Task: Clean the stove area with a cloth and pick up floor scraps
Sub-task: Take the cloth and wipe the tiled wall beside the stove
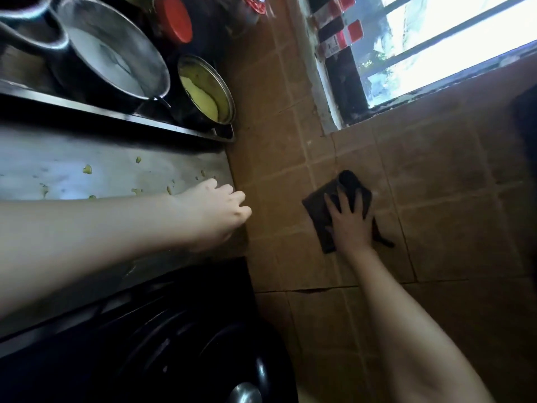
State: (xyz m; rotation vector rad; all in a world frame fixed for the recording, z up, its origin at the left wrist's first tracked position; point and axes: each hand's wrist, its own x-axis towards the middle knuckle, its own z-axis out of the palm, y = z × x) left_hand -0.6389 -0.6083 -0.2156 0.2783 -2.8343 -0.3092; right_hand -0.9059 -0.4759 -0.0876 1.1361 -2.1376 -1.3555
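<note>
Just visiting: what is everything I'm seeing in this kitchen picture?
bright window: one, top right
brown wall tiles: many, right half, below the window
dark grey cloth: one, flat on the tiles
large steel pot: one, silver, whitish liquid inside, top left
small steel pot: one, silver, yellow-green food inside, beside the large pot
round red lid: one, top centre
grey steel counter: one, left
green food scraps: several, scattered on the counter
left hand: one, fingers loosely curled, at the counter's end
right hand: one, fingers spread, pressing the cloth
</note>
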